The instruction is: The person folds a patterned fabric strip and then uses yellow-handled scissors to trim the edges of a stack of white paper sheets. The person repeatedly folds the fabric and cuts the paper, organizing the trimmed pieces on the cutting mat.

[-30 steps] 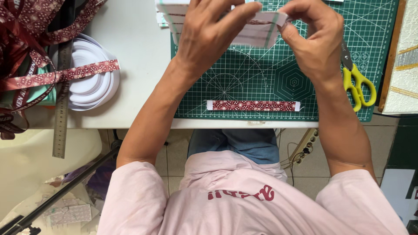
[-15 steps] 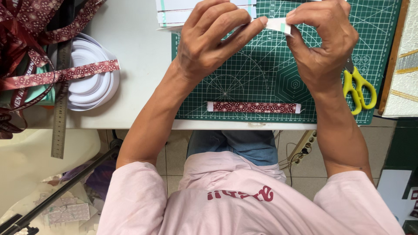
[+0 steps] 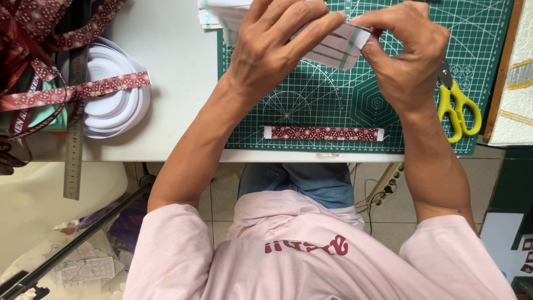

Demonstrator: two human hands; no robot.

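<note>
Both hands pinch the striped paper strip (image 3: 338, 47) above the green cutting mat (image 3: 311, 105): left hand (image 3: 272, 50), right hand (image 3: 408, 55). Folding underway, I'd judge; next needs a firm crease.

Both bare forearms reach forward and converge. The left hand (image 3: 272, 50) curls knuckles-up, fingers extended rightward; the right hand (image 3: 408, 55) faces it, thumb and forefinger pinched in a tight grip.

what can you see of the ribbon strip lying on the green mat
The ribbon strip is a short, flat band of dark red fabric with a small pale pattern and white ends. It lies straight and level near the front edge of the green cutting mat, below both hands, which do not touch it.
</note>
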